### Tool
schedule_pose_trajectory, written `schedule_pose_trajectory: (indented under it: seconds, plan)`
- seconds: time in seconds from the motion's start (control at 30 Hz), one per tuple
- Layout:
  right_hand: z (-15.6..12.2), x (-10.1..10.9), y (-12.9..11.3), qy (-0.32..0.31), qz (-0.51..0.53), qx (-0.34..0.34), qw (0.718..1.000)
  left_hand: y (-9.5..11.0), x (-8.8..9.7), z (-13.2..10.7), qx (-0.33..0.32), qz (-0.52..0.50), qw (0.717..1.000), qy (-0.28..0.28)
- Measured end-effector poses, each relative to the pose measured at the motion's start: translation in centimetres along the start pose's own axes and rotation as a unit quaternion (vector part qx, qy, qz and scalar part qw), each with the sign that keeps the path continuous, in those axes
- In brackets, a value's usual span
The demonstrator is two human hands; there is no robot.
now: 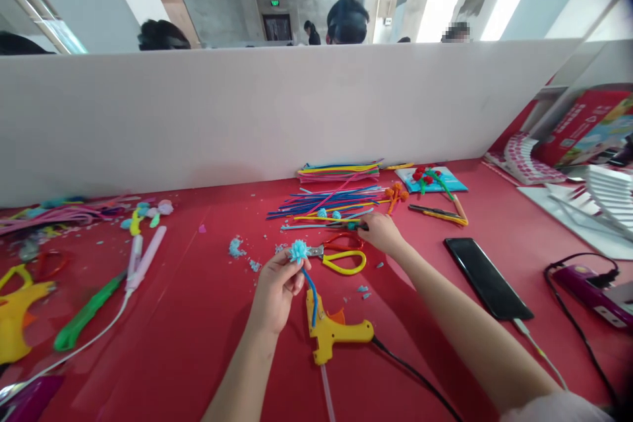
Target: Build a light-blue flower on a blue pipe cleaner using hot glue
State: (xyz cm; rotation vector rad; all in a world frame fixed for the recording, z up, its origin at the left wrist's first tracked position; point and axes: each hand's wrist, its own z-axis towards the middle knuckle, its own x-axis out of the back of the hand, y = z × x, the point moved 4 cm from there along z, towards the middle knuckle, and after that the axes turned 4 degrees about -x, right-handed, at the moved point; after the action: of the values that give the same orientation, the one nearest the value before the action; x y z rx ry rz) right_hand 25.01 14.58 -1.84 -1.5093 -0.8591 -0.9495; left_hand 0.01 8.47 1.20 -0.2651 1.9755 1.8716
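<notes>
My left hand [274, 293] pinches a light blue fluffy flower [299, 251] between thumb and fingers. A blue pipe cleaner stem [310, 281] runs down from it towards the yellow hot glue gun [341, 331] lying below. Farther right, my right hand [380, 232] reaches to the pipe cleaners, its fingers closed on the end of a dark slim tool [346, 226] whose exact kind I cannot make out. Between my hands lie scissors [345, 262] with one yellow and one red handle loop, their tip partly behind the flower. Two small light blue pompoms [330, 213] sit just beyond the tool.
Bundles of coloured pipe cleaners [339, 175] lie against the white partition [277, 112]. A phone [487, 277] with a cable is at right, near a purple power strip [591, 293]. Pink hair-iron-like tool [146, 257], green-handled tool [89, 313] and another glue gun [20, 316] lie left.
</notes>
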Motion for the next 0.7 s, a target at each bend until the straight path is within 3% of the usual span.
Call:
schedule_pose_trajectory:
  seconds: [0.1,0.2,0.43,0.6,0.7]
  plan:
    - [-0.2,0.8,0.5,-0.024,0.104,-0.029,0.994,0.1,-0.1,0.0,-0.002,0.005,1.000,-0.003]
    - [-0.9,1.4,1.1,-0.046,0.232,-0.047,0.970,0.1,-0.3,-0.1,-0.002,0.006,1.000,-0.005]
    - [-3.6,1.9,1.5,-0.049,0.525,-0.017,0.850,-0.3,-0.9,-0.7,0.017,0.001,0.999,-0.031]
    - [-5.7,2.7,0.6,-0.082,0.621,0.019,0.779,-0.6,-2.0,-1.6,0.031,0.004,0.998,-0.056]
    - [-7.4,2.6,-1.0,-0.107,0.649,0.037,0.752,0.2,-2.2,-2.0,-0.024,0.030,0.998,-0.051]
